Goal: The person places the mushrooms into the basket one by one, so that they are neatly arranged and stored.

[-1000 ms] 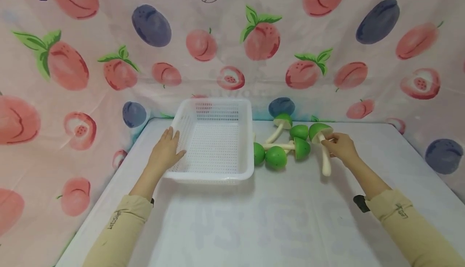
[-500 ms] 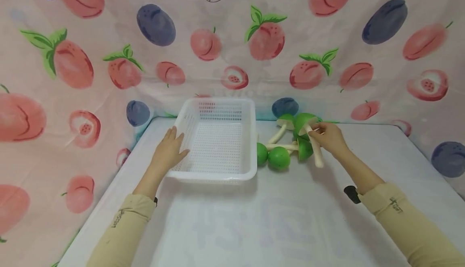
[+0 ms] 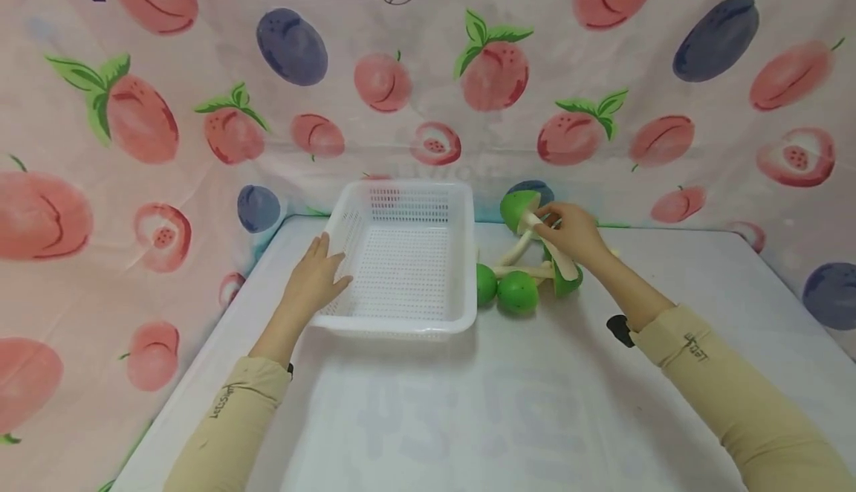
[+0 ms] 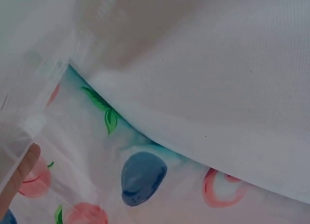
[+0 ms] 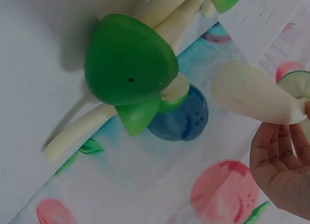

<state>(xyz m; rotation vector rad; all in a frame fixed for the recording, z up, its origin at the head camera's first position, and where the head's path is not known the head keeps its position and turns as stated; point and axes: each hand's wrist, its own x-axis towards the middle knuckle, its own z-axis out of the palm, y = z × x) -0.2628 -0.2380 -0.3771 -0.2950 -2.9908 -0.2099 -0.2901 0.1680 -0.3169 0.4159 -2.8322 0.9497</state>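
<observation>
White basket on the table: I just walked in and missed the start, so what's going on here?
A person's right hand holds up a green-capped mushroom by its pale stem. Their left hand rests against the left side of the white basket. Other mushrooms lie on the table, to the right of the basket; none is inside it.

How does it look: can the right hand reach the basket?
Probably yes: the right hand, pinching a mushroom, is right of the open-topped basket, and nothing appears to block the way above the other mushrooms.
</observation>
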